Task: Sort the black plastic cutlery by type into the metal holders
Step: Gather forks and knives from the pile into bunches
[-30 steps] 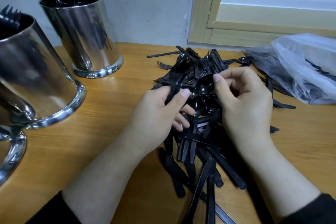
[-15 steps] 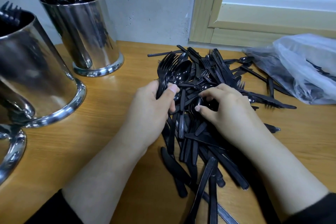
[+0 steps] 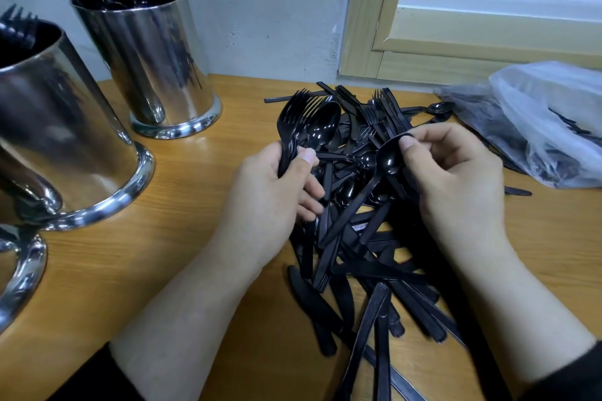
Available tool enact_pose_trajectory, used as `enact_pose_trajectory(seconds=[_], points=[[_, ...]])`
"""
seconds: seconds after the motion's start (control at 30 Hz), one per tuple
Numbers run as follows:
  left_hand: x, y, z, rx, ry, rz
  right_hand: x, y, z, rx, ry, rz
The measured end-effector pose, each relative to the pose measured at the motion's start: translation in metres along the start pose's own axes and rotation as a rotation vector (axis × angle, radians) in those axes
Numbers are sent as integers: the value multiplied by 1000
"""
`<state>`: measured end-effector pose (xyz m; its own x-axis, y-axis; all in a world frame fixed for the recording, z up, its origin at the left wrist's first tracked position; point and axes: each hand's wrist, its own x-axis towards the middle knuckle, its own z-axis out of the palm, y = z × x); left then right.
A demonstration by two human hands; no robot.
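on the wooden worktop (image 3: 195, 238), near its back edge, the right hand (image 3: 456, 185) has just lifted a spoon (image 3: 386, 161) from the cutlery pile (image 3: 374, 254), pinching its bowl, while the left hand (image 3: 273, 192) grips gathered forks (image 3: 293, 120), ready for the holders (image 3: 146, 52).

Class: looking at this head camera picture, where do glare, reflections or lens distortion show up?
Head view: bright highlights and smeared reflections streak the spoon holder and fork holder; the wide lens leans both outward; small glints sit on the spoon that the right hand pinches.
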<state>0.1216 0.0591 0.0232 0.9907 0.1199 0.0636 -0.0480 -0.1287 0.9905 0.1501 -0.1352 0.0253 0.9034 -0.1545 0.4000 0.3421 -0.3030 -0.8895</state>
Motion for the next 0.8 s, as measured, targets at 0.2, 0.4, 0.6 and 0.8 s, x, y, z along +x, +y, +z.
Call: enact_pose_trajectory(seconds=[0.2, 0.4, 0.6, 0.8], points=[[-7, 4, 5, 25, -141, -18, -7, -3, 8, 9, 33, -91], [-7, -4, 4, 122, -205, -9, -2, 0, 3, -179, -12, -102], [-3, -3, 2, -19, -136, -96, 5, 11, -5, -760, -407, -61], [-3, -4, 2, 6, -90, -73, 2, 7, 4, -895, -476, -2]])
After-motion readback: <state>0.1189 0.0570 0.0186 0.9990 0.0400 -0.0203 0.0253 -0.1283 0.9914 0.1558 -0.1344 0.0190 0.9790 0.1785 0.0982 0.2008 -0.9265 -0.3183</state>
